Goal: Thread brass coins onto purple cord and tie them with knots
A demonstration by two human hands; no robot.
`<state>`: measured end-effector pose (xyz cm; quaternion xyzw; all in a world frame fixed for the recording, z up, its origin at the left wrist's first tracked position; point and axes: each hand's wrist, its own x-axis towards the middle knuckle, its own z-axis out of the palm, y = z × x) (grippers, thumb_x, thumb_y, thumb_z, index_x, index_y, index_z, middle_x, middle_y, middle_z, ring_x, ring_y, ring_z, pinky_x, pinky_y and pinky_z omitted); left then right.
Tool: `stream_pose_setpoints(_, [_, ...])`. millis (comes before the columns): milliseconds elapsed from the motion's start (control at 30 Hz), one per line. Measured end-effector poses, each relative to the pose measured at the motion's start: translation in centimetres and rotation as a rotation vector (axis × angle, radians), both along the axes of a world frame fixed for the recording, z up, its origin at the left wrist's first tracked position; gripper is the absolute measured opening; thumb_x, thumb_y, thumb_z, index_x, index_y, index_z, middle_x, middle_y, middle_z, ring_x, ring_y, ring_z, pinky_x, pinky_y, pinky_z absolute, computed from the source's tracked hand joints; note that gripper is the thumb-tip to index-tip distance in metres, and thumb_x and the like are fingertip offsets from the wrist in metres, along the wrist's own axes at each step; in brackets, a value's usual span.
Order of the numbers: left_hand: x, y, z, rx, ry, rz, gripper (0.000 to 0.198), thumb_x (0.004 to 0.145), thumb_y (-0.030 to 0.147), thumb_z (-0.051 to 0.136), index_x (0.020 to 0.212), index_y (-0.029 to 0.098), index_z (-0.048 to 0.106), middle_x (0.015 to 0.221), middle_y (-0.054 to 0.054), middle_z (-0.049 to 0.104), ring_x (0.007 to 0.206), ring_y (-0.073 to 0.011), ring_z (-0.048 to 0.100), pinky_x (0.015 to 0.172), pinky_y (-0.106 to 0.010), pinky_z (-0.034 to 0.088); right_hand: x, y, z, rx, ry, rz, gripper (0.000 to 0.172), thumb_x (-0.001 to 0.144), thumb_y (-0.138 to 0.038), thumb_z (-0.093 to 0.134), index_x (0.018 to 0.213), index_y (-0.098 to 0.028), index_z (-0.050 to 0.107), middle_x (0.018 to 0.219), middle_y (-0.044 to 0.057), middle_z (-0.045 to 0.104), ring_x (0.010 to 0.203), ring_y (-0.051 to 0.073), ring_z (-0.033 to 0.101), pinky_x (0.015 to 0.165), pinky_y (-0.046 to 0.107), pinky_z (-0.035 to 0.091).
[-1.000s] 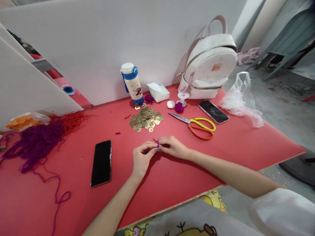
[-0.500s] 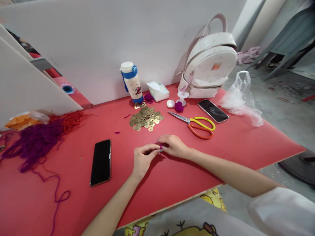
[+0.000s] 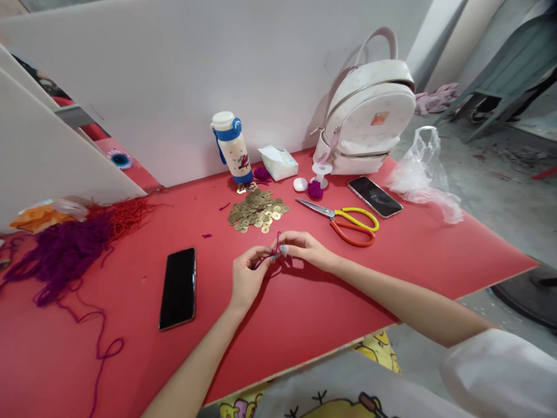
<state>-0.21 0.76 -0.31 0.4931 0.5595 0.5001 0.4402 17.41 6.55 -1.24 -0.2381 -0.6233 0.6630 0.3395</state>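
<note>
Between my hands runs a short length of purple yarn (image 3: 278, 239), with a loose part hanging below the fingertips. My left hand (image 3: 249, 274) pinches it between thumb and forefinger. My right hand (image 3: 304, 249) is closed on the yarn from the other side, its thumb close to the left fingertips. One strand sticks up between the hands. Any knot at the fingertips is too small to make out. Just beyond the hands lies a pile of brass-coloured coins with holes (image 3: 257, 210). Scissors (image 3: 342, 220) with yellow and orange handles rest to the right of the pile.
A dark phone (image 3: 178, 288) lies left, another phone (image 3: 375, 197) right. Purple yarn (image 3: 69, 249) and red strands (image 3: 130, 216) heap at the far left. Along the back stand a bottle (image 3: 234, 148), tissue pack (image 3: 279, 165), spool (image 3: 321, 173) and white backpack (image 3: 369, 116); a plastic bag (image 3: 424, 174) sits right.
My hands have shifted slightly left and away from me. The right fingers have turned and opened out a little, and more of the yarn now shows, with a strand pulled upward.
</note>
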Motion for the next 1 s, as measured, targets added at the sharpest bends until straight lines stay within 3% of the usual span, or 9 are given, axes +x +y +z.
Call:
stream_pose_setpoints(67, [0.00, 0.00, 0.03, 0.006, 0.031, -0.019, 0.009, 0.074, 0.022, 0.070, 0.081, 0.017, 0.067, 0.077, -0.002, 0.073, 0.073, -0.0155, 0.069, 0.067, -0.023, 0.054, -0.06, -0.05, -0.17, -0.053, 0.025, 0.007, 0.033, 0.087, -0.049, 0.063, 0.086, -0.016, 0.064, 0.076, 0.002, 0.062, 0.063, 0.011, 0.053, 0.062, 0.026, 0.045])
stream_pose_setpoints(200, [-0.06, -0.06, -0.07, 0.019, 0.130, -0.030, 0.011, 0.076, 0.021, 0.068, 0.084, 0.019, 0.060, 0.077, 0.000, 0.068, 0.074, -0.0147, 0.067, 0.069, -0.023, 0.051, 0.02, -0.15, 0.09, 0.004, 0.010, -0.011, 0.042, 0.092, -0.052, 0.055, 0.073, -0.016, 0.065, 0.067, 0.001, 0.057, 0.062, 0.012, 0.050, 0.063, 0.027, 0.042])
stream_pose_setpoints(333, [-0.19, -0.07, -0.43, 0.007, 0.173, -0.092, 0.013, 0.078, 0.019, 0.065, 0.089, 0.021, 0.057, 0.079, 0.001, 0.068, 0.074, -0.0148, 0.067, 0.070, -0.024, 0.049, 0.14, -0.31, 0.49, 0.018, 0.048, 0.017, 0.042, 0.094, -0.050, 0.054, 0.072, -0.016, 0.064, 0.069, 0.002, 0.059, 0.068, 0.014, 0.053, 0.071, 0.030, 0.043])
stream_pose_setpoints(467, [-0.20, 0.01, -0.65, -0.008, 0.197, -0.112, 0.015, 0.077, 0.020, 0.065, 0.089, 0.021, 0.056, 0.073, 0.003, 0.068, 0.071, -0.0148, 0.067, 0.067, -0.023, 0.048, 0.06, -0.37, 0.43, -0.079, 0.159, 0.016, 0.039, 0.091, -0.051, 0.058, 0.070, -0.018, 0.061, 0.069, 0.001, 0.058, 0.068, 0.014, 0.052, 0.072, 0.030, 0.042])
stream_pose_setpoints(633, [-0.24, 0.19, -0.67, -0.012, 0.203, -0.148, 0.011, 0.077, 0.024, 0.066, 0.087, 0.019, 0.063, 0.076, 0.000, 0.071, 0.071, -0.0156, 0.068, 0.067, -0.024, 0.050, 0.09, -0.05, 0.17, -0.193, 0.210, -0.072, 0.038, 0.089, -0.049, 0.062, 0.069, -0.018, 0.059, 0.068, -0.001, 0.055, 0.061, 0.012, 0.046, 0.064, 0.027, 0.038])
stream_pose_setpoints(1000, [-0.41, 0.29, -0.35, -0.012, 0.224, -0.141, 0.008, 0.075, 0.023, 0.066, 0.078, 0.018, 0.072, 0.077, -0.004, 0.075, 0.070, -0.0176, 0.069, 0.067, -0.027, 0.055, 0.16, 0.34, 0.34, -0.236, 0.142, -0.199, 0.039, 0.085, -0.055, 0.063, 0.070, -0.019, 0.058, 0.065, -0.001, 0.053, 0.057, 0.012, 0.044, 0.056, 0.026, 0.038])
